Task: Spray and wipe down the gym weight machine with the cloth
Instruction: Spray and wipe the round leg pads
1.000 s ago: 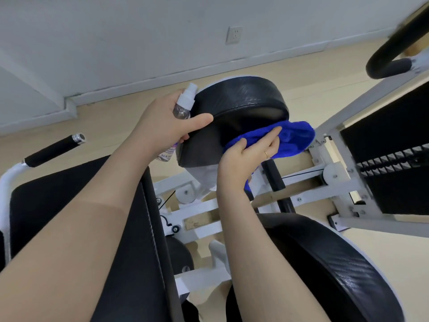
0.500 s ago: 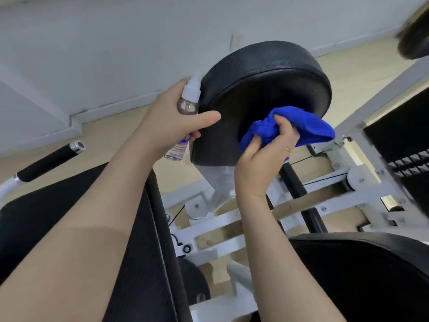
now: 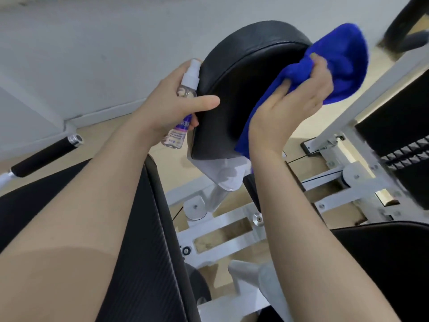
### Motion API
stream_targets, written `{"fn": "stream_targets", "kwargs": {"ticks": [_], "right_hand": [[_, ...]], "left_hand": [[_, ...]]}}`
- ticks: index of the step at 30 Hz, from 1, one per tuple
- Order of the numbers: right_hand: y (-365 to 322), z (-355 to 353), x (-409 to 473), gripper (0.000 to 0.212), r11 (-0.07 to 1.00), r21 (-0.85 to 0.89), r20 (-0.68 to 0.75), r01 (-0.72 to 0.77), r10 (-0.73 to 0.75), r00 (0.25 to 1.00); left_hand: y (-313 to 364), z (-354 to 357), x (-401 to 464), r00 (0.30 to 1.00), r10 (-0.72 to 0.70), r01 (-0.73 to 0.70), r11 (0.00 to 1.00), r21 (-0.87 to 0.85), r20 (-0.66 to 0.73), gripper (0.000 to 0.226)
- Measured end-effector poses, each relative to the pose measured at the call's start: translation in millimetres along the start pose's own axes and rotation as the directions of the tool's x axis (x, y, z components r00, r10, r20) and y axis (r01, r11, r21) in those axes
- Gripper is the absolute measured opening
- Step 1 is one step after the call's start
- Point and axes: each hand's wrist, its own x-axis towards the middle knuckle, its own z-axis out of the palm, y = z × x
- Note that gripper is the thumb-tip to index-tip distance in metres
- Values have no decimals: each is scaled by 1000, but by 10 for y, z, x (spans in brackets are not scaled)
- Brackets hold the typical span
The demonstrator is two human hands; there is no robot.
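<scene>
While left hand [image 3: 167,105] grips spray bottle [image 3: 183,108], right hand [image 3: 290,105] clutches blue cloth [image 3: 343,63] against black pad [image 3: 236,84].

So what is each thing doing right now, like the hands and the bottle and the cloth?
Left hand: grips the spray bottle, thumb on the pad.
Spray bottle: upright, held beside the pad.
Right hand: grips the cloth.
Cloth: bunched, pressed on the pad's right side.
Pad: tilted, being wiped.

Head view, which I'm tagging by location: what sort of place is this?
Probably a gym: a round black pad on a white machine frame, a foam-grip handle, and what looks like a weight stack.
</scene>
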Motion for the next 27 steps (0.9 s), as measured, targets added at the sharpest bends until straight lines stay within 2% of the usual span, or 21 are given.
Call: {"fn": "stream_targets", "kwargs": {"ticks": [2,4,5,6,7,9,10,12,13,15,17,19,22,24,25,26,27], "right_hand": [[201,-43,-413,35,996,-67,253,58,-39,967],[435,-156,-786,37,987,-159,557,9,82,826],[514,-208,-848,36,981,-192,636,-23,142,759],[522,-240,-806,33,982,-180,646,-55,160,746],[481,-255,-671,29,989,-125,604,-78,138,785],[283,-213,-235,24,999,0,386,-53,49,921],[170,-157,32,26,1000,19,255,6,-11,967],[-46,-60,406,32,993,-29,100,118,-115,988],[-119,-35,488,33,989,-53,99,137,-132,986],[-238,-46,510,33,985,-31,217,168,-158,963],[-371,-32,401,33,958,12,366,287,-272,890],[-494,42,165,28,867,-31,490,497,-420,764],[-581,69,-264,10,648,7,673,762,-566,475],[-500,13,-241,17,530,84,730,844,-609,310],[-469,-9,-106,18,473,85,720,877,-638,274],[-459,-26,36,16,435,39,696,900,-658,288],[-447,-35,174,14,431,-33,652,902,-674,346]], "left_hand": [[-58,-6,22,1000,20,-20,1000,2,-22,38],[-97,-15,13,998,41,-41,999,3,-44,36],[-132,-19,5,998,37,-38,999,-12,-59,36],[-161,-29,-11,997,32,-35,999,-33,-70,36],[-189,-38,-27,997,22,-26,998,-55,-80,36],[-238,-48,-83,995,4,-14,995,-94,-102,36],[-253,-45,-108,993,1,-15,994,-111,-118,33],[-279,-7,-163,988,-26,3,989,-146,-155,27],[-283,16,-185,985,-48,20,986,-168,-168,27],[-278,42,-216,984,-71,41,982,-185,-161,31],[-242,35,-222,986,-73,46,983,-177,-152,31],[-227,32,-221,981,-107,70,973,-220,-164,29],[-213,-7,-262,967,-214,144,909,-391,-140,26],[-218,-55,-283,967,-242,186,878,-440,-74,29],[-206,-79,-285,971,-233,189,873,-450,-44,31],[-192,-98,-284,975,-223,189,872,-452,-21,34],[-184,-100,-266,978,-207,187,873,-451,4,41]]}}
